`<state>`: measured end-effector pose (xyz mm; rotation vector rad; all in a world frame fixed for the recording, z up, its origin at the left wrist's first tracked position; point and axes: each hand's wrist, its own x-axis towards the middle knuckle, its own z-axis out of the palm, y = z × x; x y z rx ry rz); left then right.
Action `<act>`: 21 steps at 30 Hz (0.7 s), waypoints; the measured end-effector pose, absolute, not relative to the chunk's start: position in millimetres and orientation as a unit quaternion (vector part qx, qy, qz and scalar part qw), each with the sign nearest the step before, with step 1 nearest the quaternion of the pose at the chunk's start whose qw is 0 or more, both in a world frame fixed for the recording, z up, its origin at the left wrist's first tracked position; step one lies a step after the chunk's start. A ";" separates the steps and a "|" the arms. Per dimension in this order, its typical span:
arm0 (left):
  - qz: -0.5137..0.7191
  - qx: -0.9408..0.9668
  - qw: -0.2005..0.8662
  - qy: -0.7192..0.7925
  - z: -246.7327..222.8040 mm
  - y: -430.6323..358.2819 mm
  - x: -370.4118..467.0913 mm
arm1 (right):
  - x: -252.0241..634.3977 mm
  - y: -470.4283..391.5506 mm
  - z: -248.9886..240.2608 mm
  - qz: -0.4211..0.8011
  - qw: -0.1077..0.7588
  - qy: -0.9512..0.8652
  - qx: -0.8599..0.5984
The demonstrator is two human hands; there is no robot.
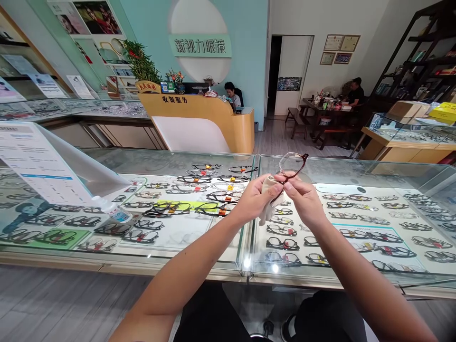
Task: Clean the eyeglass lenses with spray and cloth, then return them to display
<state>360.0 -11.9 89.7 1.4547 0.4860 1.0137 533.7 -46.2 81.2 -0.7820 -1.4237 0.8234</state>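
Note:
Above the glass counter, both my hands meet around a pair of eyeglasses (302,169) with a dark reddish-brown and clear frame. One round lens stands up above my fingers; the other part is hidden by the cloth and fingers. My left hand (252,198) pinches a beige cleaning cloth (266,203) folded about the glasses. With thumb and fingers closed on the frame, my right hand (305,198) grips the glasses close beside the cloth. A small white bottle with a blue label (116,212) stands tilted in view on the counter to the left.
The glass display counter (249,266) holds rows of eyeglasses (283,243) beneath its top. A folded white sign (39,164) stands at the left. Beyond are a wooden cashier desk (199,111) with a seated person (233,97), and another person (356,92) at a table.

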 end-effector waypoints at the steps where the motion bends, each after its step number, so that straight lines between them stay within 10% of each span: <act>1: 0.455 0.626 0.596 0.214 88.7 -12.7 361.7 | 532.9 -46.8 82.2 0.356 0.613 -0.618 -0.339; 21: 0.393 0.672 0.584 0.229 86.5 -3.4 354.2 | 544.9 -40.1 76.9 0.354 0.627 -0.610 -0.331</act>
